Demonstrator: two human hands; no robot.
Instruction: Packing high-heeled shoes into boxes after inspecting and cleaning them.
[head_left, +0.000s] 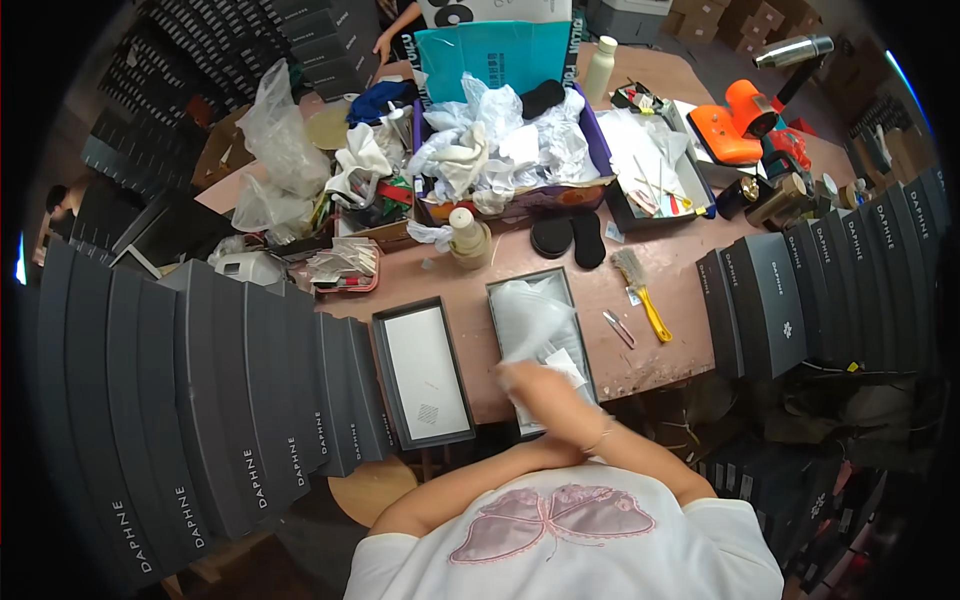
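open dark box point(578, 330), white tissue paper point(528, 315) inside

Pink table point(600, 300): open grey box point(540, 340), box lid point(423, 372), yellow brush point(640, 295), black insoles point(570, 238), tweezers point(618, 328).

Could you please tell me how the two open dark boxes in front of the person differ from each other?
The left open box shows a flat, bare white inside, while the right open box is filled with crumpled white tissue paper. No hand is at the left open box; the person's hands are over the right open box's near end, blurred, so which hand is which is unclear. Both are dark, rectangular and lie on the pink table.
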